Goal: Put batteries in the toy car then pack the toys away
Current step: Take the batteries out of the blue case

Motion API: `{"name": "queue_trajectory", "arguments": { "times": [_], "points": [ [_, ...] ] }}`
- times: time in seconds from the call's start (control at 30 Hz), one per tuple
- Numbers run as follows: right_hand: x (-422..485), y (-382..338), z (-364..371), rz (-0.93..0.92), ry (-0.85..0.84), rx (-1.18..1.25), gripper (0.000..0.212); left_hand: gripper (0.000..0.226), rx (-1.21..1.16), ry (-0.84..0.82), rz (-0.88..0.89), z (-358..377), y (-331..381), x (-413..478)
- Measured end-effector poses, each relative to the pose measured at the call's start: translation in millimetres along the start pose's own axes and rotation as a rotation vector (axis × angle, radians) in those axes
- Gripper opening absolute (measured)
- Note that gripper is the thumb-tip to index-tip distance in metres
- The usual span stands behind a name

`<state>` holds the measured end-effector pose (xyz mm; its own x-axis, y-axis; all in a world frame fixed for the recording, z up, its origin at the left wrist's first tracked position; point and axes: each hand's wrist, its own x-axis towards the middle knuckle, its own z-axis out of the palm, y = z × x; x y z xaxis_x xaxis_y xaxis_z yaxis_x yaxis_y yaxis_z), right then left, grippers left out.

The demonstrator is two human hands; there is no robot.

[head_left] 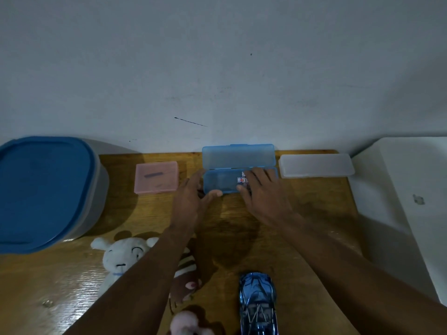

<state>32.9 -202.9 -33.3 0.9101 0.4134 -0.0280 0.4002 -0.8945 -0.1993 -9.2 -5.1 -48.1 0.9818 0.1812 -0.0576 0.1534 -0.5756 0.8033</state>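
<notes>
**Desk:** What lies nearest the lens?

**Photographer:** A glossy blue toy car (258, 303) sits at six o'clock on the wooden table (302, 213), pointing lengthwise toward twelve. Three soft toys lie around seven o'clock. A pink plush (188, 325) is at the bottom edge and a brown striped plush (187, 274) is just beyond it. A white plush animal (121, 257) lies to their left, partly under the person's left forearm.

**Desk:** And the hands?

**Photographer:** Both stretch toward twelve o'clock. The left hand (191, 201) grips the left end of an open blue case (220, 182), with the thumb on its near rim and the fingers curled round the corner. The right hand (263, 197) lies over the tray's right half with its fingers spread. It touches the white-labelled batteries (242, 180) lying inside, but I cannot tell whether it pinches them.

**Desk:** What lines the far edge?

**Photographer:** The case's lid (238, 155) is tipped back toward the pale wall (217, 56). A closed pink box (156, 177) lies at ten o'clock, near the case's left end. A closed frosted case (315, 165) lies at two o'clock, just beside the blue case's right end. A large tub with a blue lid (46, 189) fills nine o'clock, overlapping the table's left edge. A white surface (411, 189) stands beside the table at three o'clock.
</notes>
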Motion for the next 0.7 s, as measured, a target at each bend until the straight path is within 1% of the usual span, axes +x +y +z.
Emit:
{"name": "queue_trajectory", "arguments": {
  "times": [0.23,0.47,0.6,0.7],
  "points": [
    [0.5,-5.8,5.2,0.068,-0.012,-0.018,0.05,0.063,0.032,0.012,0.003,5.5,-7.0,1.1],
    [-1.9,-6.9,4.5,0.066,0.009,-0.097,0.051,0.066,0.033,0.031,0.023,7.3,-8.3,1.1],
    [2.4,-10.7,8.0,0.116,0.005,-0.086,0.046,0.067,0.059,0.035,0.043,7.8,-9.1,1.7],
    [-5.7,-10.6,13.5,0.093,-0.01,-0.08,0.044,0.067,0.095,0.033,0.021,7.8,-9.0,3.7]
  ]
}}
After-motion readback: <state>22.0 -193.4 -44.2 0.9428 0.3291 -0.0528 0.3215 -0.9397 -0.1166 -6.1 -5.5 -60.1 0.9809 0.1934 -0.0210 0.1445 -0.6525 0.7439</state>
